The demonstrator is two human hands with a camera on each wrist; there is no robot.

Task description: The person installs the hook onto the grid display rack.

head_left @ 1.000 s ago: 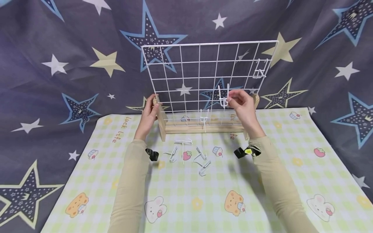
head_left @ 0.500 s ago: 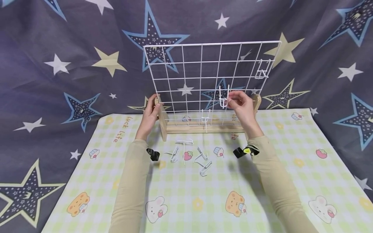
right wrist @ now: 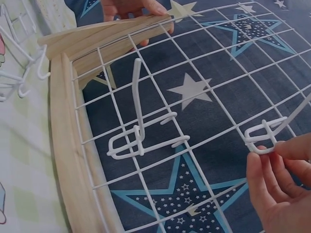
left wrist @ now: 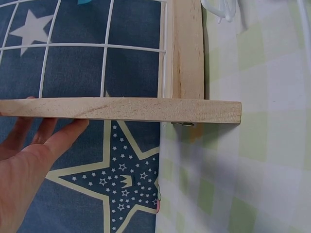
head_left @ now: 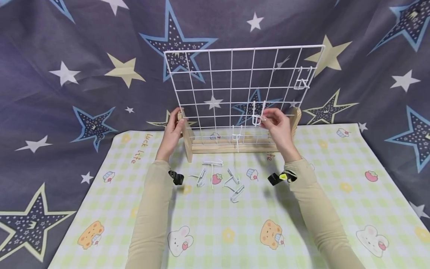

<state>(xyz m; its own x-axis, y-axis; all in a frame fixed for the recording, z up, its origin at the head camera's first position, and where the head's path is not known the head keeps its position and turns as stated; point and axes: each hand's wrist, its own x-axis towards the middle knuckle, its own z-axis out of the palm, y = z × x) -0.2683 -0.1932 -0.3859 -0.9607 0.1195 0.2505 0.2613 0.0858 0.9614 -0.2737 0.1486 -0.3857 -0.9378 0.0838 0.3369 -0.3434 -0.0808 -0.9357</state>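
Observation:
A white wire grid panel [head_left: 231,70] stands upright in a wooden base [head_left: 228,149]. My left hand [head_left: 169,138] grips the wooden side post [head_left: 187,142] at the grid's left, its fingers reaching behind the post in the left wrist view. Between thumb and fingers, my right hand [head_left: 280,129] pinches a white wire hook [head_left: 256,121] against the grid's lower right part, prongs pointing up. Another hook [right wrist: 138,111] hangs low near the grid's middle. A third hook [head_left: 301,84] hangs at the upper right.
Several loose white hooks, one T-shaped hook [head_left: 212,163] among them, lie on the checked tablecloth [head_left: 208,220] in front of the base. A dark star-patterned curtain [head_left: 87,48] hangs behind. Each wrist wears a small black camera.
My right hand has shifted slightly downward, and the pinched hook sits a little lower against the grid. The left hand keeps its grip on the post.

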